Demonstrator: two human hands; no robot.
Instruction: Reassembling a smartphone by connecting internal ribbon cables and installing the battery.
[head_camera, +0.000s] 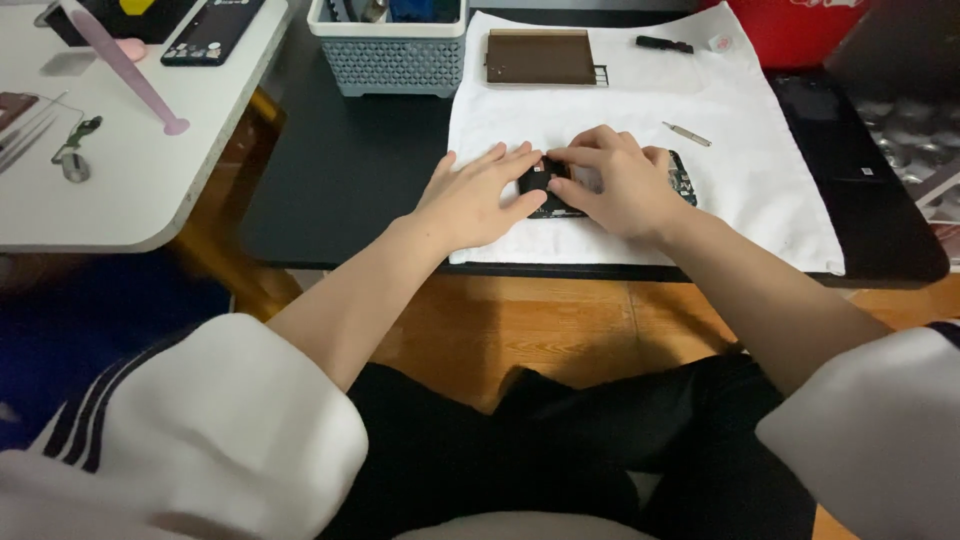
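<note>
A small dark device (560, 190), its inner boards showing green at the right end, lies flat on a white cloth (760, 200) at the near middle of a black desk (350, 170), with both bare hands upon it. The left hand (478, 200) rests palm down, fingers stretched out together, their tips pressing the device's left end. The right hand (620, 180) covers the middle, fingers curled and pressed close on a spot at its top edge; whether they pinch anything there cannot be told.

At 2 o'clock from the device a slim metal tool (687, 134) lies on the cloth. At 12 o'clock sits a flat brown rectangular tray (540, 57), and beyond it, at 1 o'clock, a short black tool (664, 44) beside a tiny white package (720, 43). At 11 o'clock stands a pale grey latticed basket (388, 50). A red container (800, 28) fills the far corner at 1 o'clock. At 10 o'clock, on a separate white table (110, 190), lie a pink wand-shaped tool (125, 68) and a dark phone (212, 30).
</note>
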